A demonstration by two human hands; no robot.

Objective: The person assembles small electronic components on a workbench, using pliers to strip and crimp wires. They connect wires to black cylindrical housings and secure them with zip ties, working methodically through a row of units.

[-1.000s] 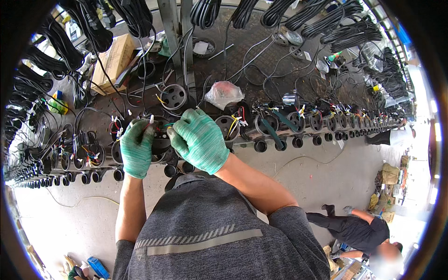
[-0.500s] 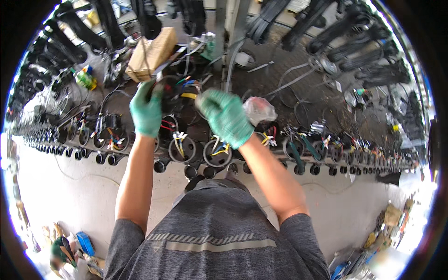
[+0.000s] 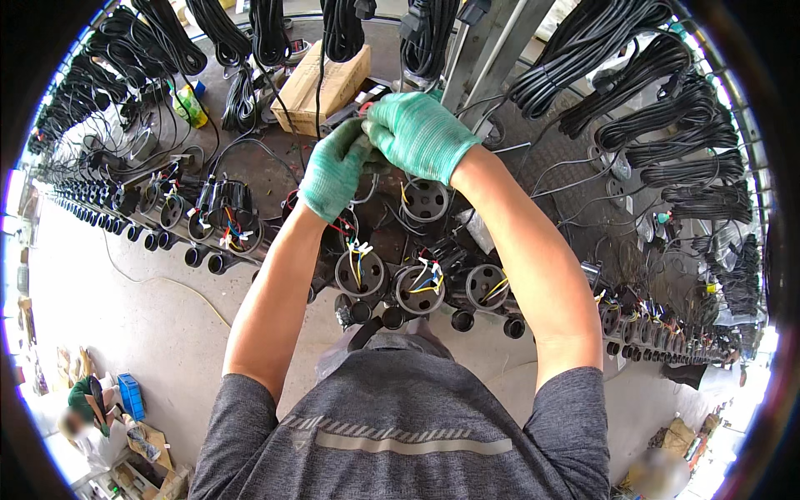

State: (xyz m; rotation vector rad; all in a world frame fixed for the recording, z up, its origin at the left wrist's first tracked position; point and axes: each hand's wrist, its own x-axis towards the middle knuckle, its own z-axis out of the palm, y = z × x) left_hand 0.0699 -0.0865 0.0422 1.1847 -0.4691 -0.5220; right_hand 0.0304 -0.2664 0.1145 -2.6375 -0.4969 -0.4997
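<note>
Holding curled left hand [image 3: 335,169] just beside curled right hand [image 3: 423,137], near cardboard carton [image 3: 300,87]; cannot tell whether pinching anything, nor read any lettering

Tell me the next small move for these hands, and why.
Probably ease the left hand slightly away from the right hand: the two gloved hands meet beside the cardboard box, hiding whatever may be between them, so a small gap would likely let it be seen.
</note>
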